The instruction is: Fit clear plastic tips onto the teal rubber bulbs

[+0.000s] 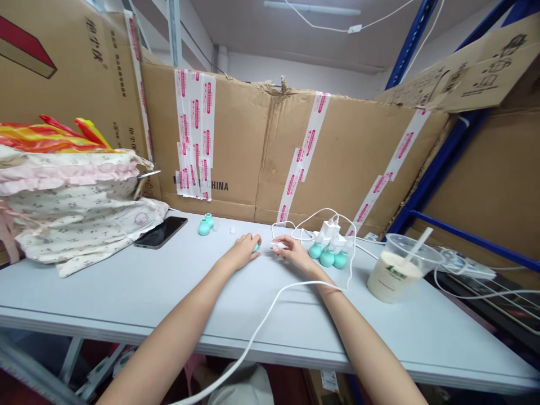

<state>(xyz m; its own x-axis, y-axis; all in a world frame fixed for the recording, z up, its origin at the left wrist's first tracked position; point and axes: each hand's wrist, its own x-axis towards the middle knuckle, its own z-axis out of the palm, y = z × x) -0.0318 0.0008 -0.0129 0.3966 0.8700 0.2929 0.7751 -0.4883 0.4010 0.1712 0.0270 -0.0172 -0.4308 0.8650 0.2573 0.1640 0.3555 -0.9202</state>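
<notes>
My left hand (243, 251) is closed around a small teal rubber bulb (256, 247), mostly hidden by the fingers. Just across from it, my right hand (293, 251) pinches a small whitish, clear piece (276, 245) between thumb and fingers. The two hands are a short gap apart over the table. To the left stand two teal bulbs with open necks (204, 227). Near those lies a small whitish cap-like piece (232, 230). Right of my right hand, three teal bulbs with clear tops (327, 257) stand close together.
A white cable (274, 304) crosses the grey table (169, 287) and loops by a white charger (329, 228). A drink cup with a straw (392, 275) stands at right. On the left are a phone (162, 232) and a floral cloth bag (76, 208). Cardboard (240, 140) walls the back.
</notes>
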